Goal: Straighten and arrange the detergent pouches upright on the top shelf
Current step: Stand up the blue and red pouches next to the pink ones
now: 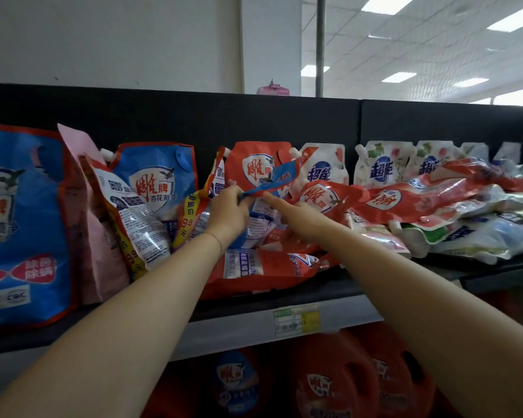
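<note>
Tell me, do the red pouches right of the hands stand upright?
No, the red pouches lie slumped flat atop other pouches.

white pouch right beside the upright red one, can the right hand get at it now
Probably yes: the right hand is close in front of the white pouch, whose top stands clear above the slumped red pouch.

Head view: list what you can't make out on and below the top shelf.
All in the head view.
Large blue pouch: cut off by the left edge.
Right hand: fingers beyond the index hidden by the hand itself.
Price tag: print blurred.
Jugs: partly hidden by both arms.
</note>
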A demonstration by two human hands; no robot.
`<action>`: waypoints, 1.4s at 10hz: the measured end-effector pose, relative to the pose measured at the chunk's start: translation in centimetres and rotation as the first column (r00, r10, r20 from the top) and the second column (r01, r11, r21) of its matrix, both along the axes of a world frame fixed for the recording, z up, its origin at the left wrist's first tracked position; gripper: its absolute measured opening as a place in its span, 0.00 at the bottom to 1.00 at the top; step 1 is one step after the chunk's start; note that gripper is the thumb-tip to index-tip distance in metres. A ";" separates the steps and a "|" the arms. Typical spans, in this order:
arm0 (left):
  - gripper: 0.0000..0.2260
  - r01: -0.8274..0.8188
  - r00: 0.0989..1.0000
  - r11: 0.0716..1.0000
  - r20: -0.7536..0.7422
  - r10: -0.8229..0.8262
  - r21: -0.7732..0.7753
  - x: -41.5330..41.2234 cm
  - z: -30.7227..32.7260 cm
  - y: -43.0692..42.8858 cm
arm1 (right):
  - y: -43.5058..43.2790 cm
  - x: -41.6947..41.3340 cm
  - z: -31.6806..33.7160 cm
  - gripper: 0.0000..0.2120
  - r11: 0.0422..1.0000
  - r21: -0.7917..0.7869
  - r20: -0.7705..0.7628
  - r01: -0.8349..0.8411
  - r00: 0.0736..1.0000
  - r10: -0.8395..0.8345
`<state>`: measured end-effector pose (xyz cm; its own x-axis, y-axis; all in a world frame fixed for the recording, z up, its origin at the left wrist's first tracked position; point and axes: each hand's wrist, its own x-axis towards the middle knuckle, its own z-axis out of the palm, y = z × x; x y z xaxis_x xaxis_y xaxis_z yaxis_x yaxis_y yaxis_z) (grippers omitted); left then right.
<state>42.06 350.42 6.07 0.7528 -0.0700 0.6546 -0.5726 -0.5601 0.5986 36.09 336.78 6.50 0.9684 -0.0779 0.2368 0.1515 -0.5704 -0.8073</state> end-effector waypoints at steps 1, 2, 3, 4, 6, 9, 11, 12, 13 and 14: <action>0.03 0.098 0.994 0.992 0.044 -0.101 0.075 -0.9 -0.2 0.7 | 1.8 2.9 0.1 0.27 0.953 0.304 -0.035 -0.010 0.999 0.022; 0.07 0.099 0.971 0.987 0.204 -0.124 0.130 -2.5 -0.5 1.8 | 2.9 4.6 0.9 0.17 0.948 0.310 0.051 0.070 0.995 -0.090; 0.11 0.159 0.961 0.920 0.157 -0.227 0.359 -3.8 -2.0 3.1 | 3.4 5.2 1.9 0.11 0.955 0.291 0.102 0.055 0.991 -0.088; 0.26 0.192 0.975 0.752 -0.037 -0.218 0.630 -4.4 -3.6 3.9 | 3.9 5.1 2.7 0.16 0.994 0.031 0.068 0.101 0.992 -0.103; 0.36 -0.207 0.968 0.587 0.250 0.009 0.783 -5.4 -5.7 2.7 | 4.4 3.9 2.3 0.23 0.883 -0.385 0.217 0.269 0.956 -0.197; 0.19 -0.033 0.988 0.877 0.149 -0.044 0.479 -5.4 -3.7 7.8 | 4.6 5.2 2.6 0.14 0.988 0.112 0.249 0.104 0.960 -0.130; 0.33 -0.242 0.966 0.612 0.248 0.075 0.753 -7.3 -7.1 5.2 | 6.0 6.0 3.7 0.14 0.995 0.072 0.260 0.073 0.962 -0.089; 0.35 -0.340 0.935 0.549 0.336 0.111 0.763 -6.8 -6.9 4.1 | 5.7 6.0 3.9 0.14 0.997 0.042 0.235 0.068 0.969 -0.076; 0.34 -0.301 0.946 0.566 0.317 0.072 0.767 -6.7 -6.6 2.2 | 5.6 5.7 3.9 0.14 0.998 0.009 0.224 0.063 0.973 -0.064; 0.21 -0.353 0.920 0.521 0.389 0.045 0.777 -6.3 -6.6 1.2 | 5.3 5.3 4.0 0.14 0.998 0.004 0.220 0.055 0.974 -0.054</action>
